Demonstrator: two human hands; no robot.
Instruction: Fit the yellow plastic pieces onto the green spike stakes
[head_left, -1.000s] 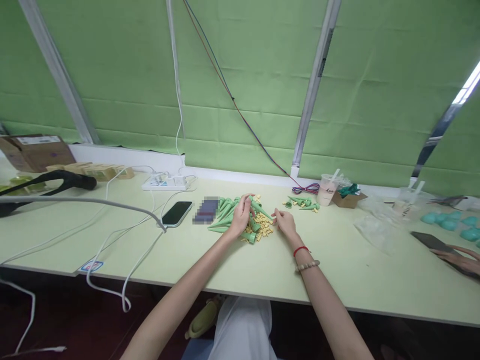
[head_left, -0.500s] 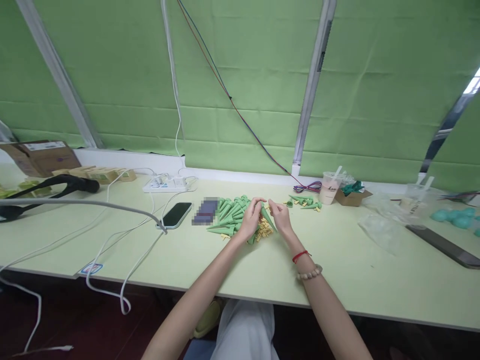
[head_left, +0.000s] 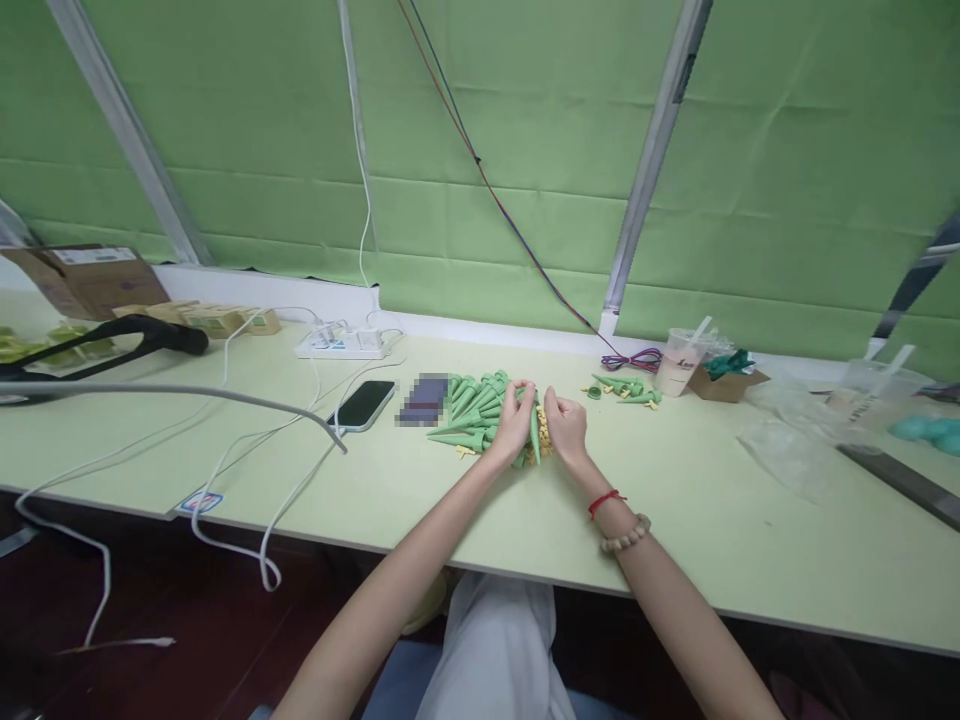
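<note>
My left hand is closed around a green plastic cone-shaped spike, whose pointed end aims down toward me. Close beside it on the right, my right hand is curled shut with thumb and fingertips together near the spike's upper end. Whatever the right fingers pinch is hidden. Under and left of the hands lies a pile of similar green spikes. Small yellow T-shaped pieces show between and below the hands.
A phone and a blurred-out dark item lie left of the pile. Beyond are a power strip and loose white cables. Right of my hands sit several more spikes, a drink cup, a small box and plastic bags.
The spike has swung from slanting down-right to nearly upright in view, point still toward me. My right hand has shifted slightly relative to it. The whole view has turned a little left.
</note>
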